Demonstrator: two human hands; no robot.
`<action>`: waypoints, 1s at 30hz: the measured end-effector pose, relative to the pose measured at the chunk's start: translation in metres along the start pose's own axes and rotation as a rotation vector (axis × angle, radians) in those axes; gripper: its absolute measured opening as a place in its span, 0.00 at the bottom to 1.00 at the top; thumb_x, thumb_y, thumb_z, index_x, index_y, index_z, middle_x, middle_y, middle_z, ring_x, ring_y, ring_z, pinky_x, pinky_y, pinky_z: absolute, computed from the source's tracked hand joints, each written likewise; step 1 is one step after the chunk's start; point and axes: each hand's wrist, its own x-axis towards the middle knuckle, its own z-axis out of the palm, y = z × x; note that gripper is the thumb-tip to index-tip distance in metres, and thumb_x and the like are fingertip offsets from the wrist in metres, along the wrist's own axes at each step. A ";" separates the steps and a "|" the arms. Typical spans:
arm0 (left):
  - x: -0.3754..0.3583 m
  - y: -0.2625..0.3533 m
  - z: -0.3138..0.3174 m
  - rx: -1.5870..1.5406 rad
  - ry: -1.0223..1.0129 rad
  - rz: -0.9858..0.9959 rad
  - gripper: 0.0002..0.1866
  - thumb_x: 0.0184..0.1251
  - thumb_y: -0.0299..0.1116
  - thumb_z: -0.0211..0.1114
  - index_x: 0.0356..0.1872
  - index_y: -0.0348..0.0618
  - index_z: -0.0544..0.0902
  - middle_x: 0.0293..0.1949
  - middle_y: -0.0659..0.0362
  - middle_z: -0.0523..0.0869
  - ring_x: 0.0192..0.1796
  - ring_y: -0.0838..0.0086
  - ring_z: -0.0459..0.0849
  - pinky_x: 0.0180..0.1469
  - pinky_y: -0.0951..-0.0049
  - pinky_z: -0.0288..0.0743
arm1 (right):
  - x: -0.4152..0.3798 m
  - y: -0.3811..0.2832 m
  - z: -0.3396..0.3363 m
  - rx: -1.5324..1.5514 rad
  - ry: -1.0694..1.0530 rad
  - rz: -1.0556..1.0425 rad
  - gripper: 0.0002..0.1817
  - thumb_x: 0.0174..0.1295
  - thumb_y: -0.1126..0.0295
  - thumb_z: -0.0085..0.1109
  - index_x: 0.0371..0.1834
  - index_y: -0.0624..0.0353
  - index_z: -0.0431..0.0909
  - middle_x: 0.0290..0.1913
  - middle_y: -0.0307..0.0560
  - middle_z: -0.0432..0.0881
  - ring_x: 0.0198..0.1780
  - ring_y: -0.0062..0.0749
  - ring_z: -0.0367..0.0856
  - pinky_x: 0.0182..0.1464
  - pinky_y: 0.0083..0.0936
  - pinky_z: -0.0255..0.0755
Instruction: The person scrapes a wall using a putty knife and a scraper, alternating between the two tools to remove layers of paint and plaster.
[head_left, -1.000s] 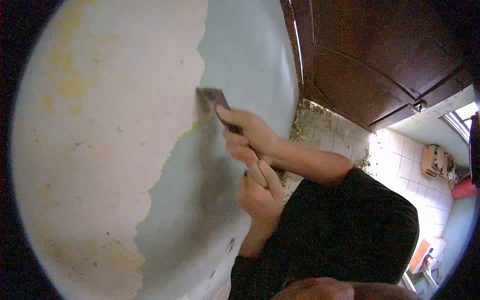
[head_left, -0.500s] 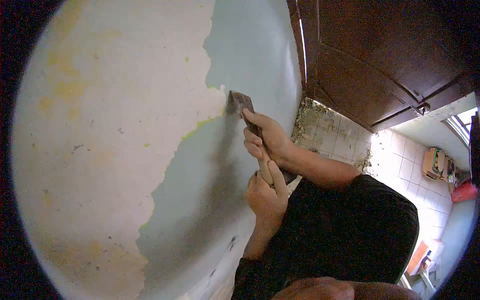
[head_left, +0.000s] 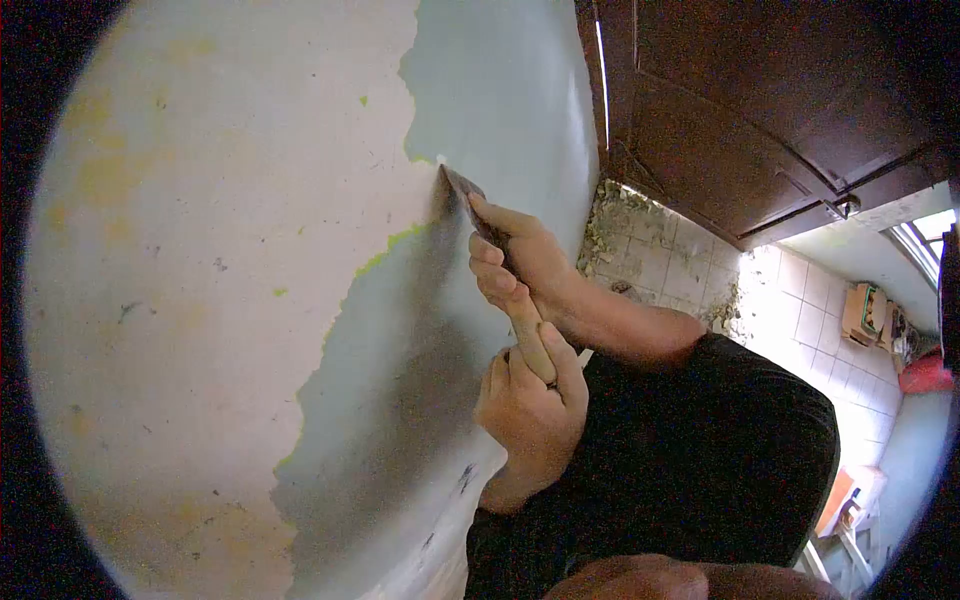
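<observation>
A paint scraper (head_left: 529,338) with a dark metal blade and a pale wooden handle is held at a slant against the wall (head_left: 220,230). My right hand (head_left: 530,255) wraps round the neck and upper handle, thumb laid along the blade. Lower down, my left hand (head_left: 530,405) grips the handle's end. The blade's tip meets the ragged border between pale bare plaster and the light blue paint (head_left: 490,100). A thin yellow-green line runs along parts of this border. Beneath the hands, a dark shadow falls on the blue paint.
A dark brown panelled door (head_left: 740,110) stands at the upper right. Debris (head_left: 605,215) lies on the tiled floor (head_left: 665,255) by the wall. Farther right are a box of items (head_left: 862,312), a red object (head_left: 925,373) and a white frame-like stand (head_left: 850,550).
Both hands and the scraper have shifted slightly left and the blade tip up in the view, now more edge-on at the paint border. The grip stays the same.
</observation>
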 end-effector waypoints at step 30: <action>0.009 -0.008 0.036 -0.137 0.003 0.037 0.14 0.72 0.36 0.60 0.29 0.35 0.80 0.22 0.46 0.80 0.24 0.48 0.80 0.26 0.52 0.73 | 0.010 -0.020 -0.012 -0.151 -0.065 -0.137 0.22 0.76 0.50 0.46 0.27 0.54 0.70 0.14 0.34 0.69 0.08 0.21 0.58 0.11 0.21 0.55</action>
